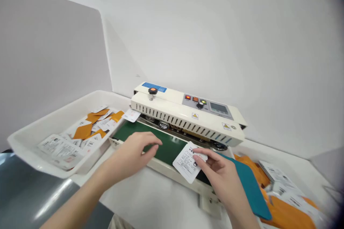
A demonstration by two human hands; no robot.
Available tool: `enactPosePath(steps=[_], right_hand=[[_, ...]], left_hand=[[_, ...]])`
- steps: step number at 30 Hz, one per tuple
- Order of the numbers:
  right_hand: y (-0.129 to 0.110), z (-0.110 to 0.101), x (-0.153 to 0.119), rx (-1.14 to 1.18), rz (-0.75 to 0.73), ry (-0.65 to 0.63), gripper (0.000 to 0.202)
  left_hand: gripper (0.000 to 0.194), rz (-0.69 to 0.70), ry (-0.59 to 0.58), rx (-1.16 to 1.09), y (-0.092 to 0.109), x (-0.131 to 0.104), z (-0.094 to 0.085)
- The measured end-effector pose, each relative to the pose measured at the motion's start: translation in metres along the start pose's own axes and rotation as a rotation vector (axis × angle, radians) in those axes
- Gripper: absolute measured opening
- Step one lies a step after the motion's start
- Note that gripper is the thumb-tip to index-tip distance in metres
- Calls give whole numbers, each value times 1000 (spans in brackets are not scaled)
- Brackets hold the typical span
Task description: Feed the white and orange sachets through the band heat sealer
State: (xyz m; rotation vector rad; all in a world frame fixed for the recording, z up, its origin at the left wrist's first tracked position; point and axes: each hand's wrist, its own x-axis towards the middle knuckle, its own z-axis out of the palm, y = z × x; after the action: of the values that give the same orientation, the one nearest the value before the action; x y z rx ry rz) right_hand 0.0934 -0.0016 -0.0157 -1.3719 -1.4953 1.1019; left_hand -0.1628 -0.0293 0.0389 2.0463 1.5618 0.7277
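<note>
My right hand (pixel 219 166) pinches a small white printed packet (pixel 185 164) by its upper right corner, between thumb and fingers. It holds the packet tilted over the right part of a green conveyor belt (pixel 168 146). Above the belt's middle hovers my left hand (pixel 139 150), fingers loosely bent, thumb apart, nothing in it. Behind the belt stands a cream band sealing machine (pixel 172 110) with lit buttons, a black knob and a small display. At the machine's left end another white packet (pixel 131 115) sticks out beside the belt.
A white tray (pixel 40 166) on the left holds several white and orange packets (pixel 83 131). To the right, more orange and white packets (pixel 288 211) lie in a pile beside a teal board (pixel 251 186). White walls (pixel 204 35) rise behind and at the left.
</note>
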Motion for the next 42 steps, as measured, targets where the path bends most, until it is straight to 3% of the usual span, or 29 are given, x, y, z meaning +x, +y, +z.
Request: enactPosePath(steps=[5, 8, 16, 19, 22, 28, 36, 39, 42], right_hand=[[13, -29, -11, 103, -25, 78, 36], [17, -53, -21, 134, 0, 172, 37], [26, -122, -39, 60, 101, 352, 44], [30, -139, -38, 35, 101, 383, 45], [42, -157, -36, -47, 79, 348, 48], [75, -184, -40, -470, 72, 162, 45], [68, -199, -33, -598, 97, -90, 40], [72, -218, -14, -735, 89, -79, 46], [83, -237, 12, -1002, 223, 37, 57]], left_hand=[[26, 225, -159, -238, 31, 20, 50], [27, 265, -300, -386, 46, 35, 76], [35, -3, -689, -916, 90, 70, 137], [37, -133, -728, -965, 105, 75, 154], [40, -245, -677, -1062, 111, 76, 167], [44, -377, -563, -1234, 110, 74, 165], [52, -445, -454, -1388, 105, 66, 149], [51, -459, -400, -1428, 101, 60, 147], [50, -464, -350, -1453, 97, 56, 143]])
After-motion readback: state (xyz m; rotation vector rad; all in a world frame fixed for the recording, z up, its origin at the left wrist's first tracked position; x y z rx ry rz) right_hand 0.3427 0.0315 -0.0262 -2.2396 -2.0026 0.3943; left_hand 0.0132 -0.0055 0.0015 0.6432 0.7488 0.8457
